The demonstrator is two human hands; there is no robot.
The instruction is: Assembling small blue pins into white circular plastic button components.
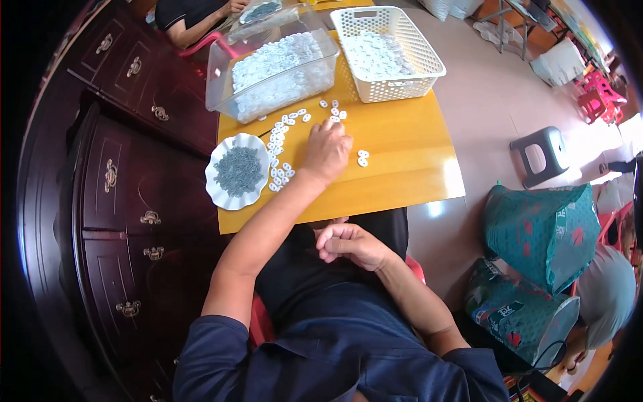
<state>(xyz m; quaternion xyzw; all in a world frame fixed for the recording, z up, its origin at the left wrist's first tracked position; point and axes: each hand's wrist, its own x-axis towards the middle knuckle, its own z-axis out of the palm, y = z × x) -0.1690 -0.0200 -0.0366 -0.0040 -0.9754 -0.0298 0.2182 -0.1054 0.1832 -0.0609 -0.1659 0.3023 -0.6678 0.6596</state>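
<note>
My left hand (327,152) reaches over the yellow table, its fingers bent and drawn together. Its fingertips are at a small group of white oval pieces (335,112) with dark spots; whatever lies under the fingers is hidden. Closer to my body, just off the table edge, my right hand (351,245) is curled with thumb and fingers together; anything inside it is too small to make out. To the right of my left hand lie a few more white oval pieces (363,159). A loose row of them (277,144) runs beside a scalloped white dish (261,184) heaped with small grey pieces (239,170).
A clear plastic bin (218,94) and a white perforated basket (429,75), both full of white pieces, stand at the table's far side. Dark drawers (107,234) line the left. To the right are a grey stool (541,155) and green bags (536,228). Another person's arm (201,27) shows beyond.
</note>
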